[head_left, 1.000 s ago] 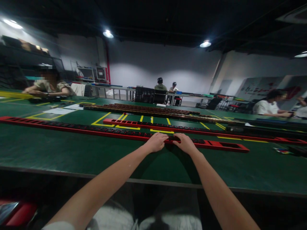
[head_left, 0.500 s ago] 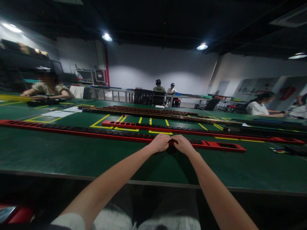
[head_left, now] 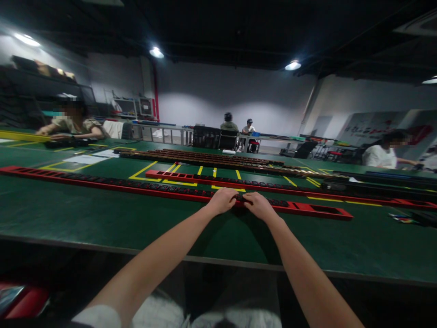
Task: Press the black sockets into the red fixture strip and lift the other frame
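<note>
Toward the near edge of the bench (head_left: 102, 223), we've got the front red frame (head_left: 184, 197) lying flat, long side roughly parallel to that edge. Left end reaches the limit of our view; right end, with a rectangular opening, finishes well inside it.

We have both hands on the frame, right of its middle: left hand (head_left: 223, 200) and right hand (head_left: 258, 203) close together but apart, fingers bent down around a small black insert (head_left: 240, 197) between them. Can't tell if we're pinching it or only pressing; fingertips too dark.

More black inserts (head_left: 173, 187) sit in slots to our left, a few to our right. Leftmost slots look unfilled, but it's dim there.

Our read on the step: two-handed fine work on one insert, in place at the frame. Next move calls for light, even fingertip pressure, frame kept flat, neighbours not nudged. Worth checking it sits level before we let go.

Farther from the near edge: rear red frame (head_left: 266, 187), offset right, yellow tape marks (head_left: 228, 188) around it, then long brown bars (head_left: 205, 157) toward the bench's far edge.
</note>
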The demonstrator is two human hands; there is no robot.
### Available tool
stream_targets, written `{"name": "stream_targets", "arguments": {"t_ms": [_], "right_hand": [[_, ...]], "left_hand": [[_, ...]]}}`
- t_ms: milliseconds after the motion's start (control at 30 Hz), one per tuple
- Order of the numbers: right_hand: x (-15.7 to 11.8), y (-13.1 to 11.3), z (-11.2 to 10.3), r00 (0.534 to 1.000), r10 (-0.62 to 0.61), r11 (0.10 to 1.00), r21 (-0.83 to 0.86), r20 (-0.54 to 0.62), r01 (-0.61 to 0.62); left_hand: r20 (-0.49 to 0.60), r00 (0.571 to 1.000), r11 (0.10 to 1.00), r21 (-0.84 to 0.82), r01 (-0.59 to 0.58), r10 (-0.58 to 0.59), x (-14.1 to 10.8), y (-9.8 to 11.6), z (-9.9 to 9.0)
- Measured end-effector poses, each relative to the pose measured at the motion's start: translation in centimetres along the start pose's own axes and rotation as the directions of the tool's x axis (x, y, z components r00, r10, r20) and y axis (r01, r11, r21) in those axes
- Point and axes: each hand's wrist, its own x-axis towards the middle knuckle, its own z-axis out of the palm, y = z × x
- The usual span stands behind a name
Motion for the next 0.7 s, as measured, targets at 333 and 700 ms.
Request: {"name": "stream_targets", "arguments": {"t_ms": [333,700], "right_hand": [[-0.16,-0.51,-0.15,0.999,0.053,0.991,-0.126,-0.007,-0.053],[-0.26,-0.57,-0.10,0.996,0.090,0.989,-0.120,-0.003,-0.090]], "left_hand": [[0.069,0.997,0.999,0.012,-0.036,0.035,-0.22,0.90,-0.48],[0.082,0.996,0.999,0.021,-0.039,0.037,-0.24,0.92,-0.54]]}}
